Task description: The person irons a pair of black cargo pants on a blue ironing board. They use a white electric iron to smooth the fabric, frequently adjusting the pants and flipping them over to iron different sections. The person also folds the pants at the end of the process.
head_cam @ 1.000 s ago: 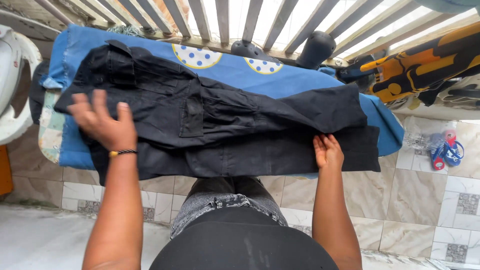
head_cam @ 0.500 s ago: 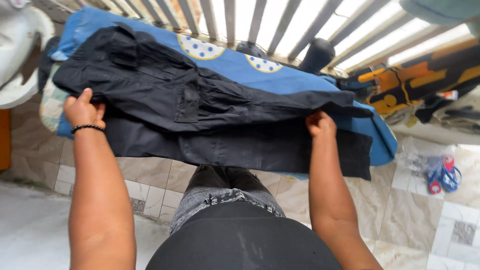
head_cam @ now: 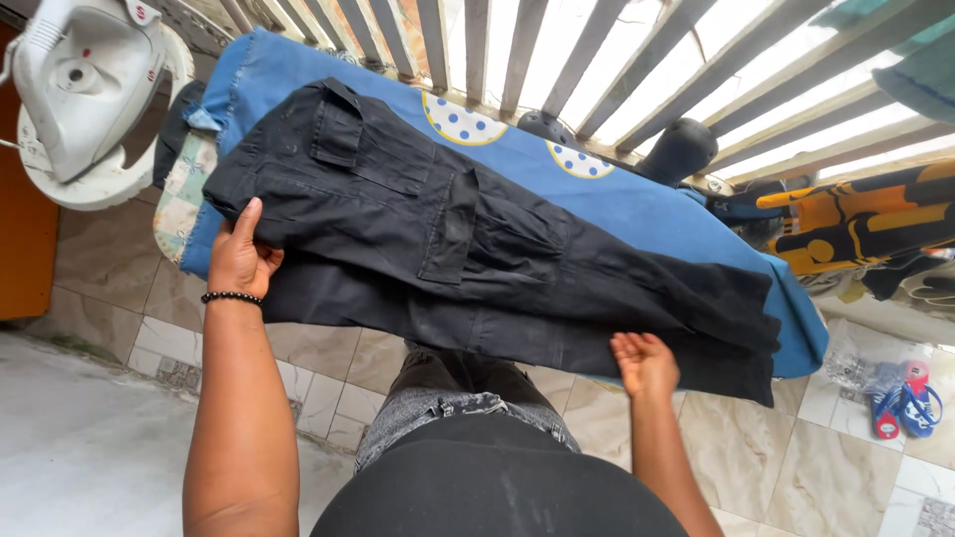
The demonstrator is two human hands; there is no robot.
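Iron [head_cam: 75, 75] cut off at top edge

Trousers [head_cam: 477, 249] lie across the cloth [head_cam: 637, 204] on the surface; iron [head_cam: 85, 85] off at ten o'clock, sandals [head_cam: 900, 403] on the floor at four.
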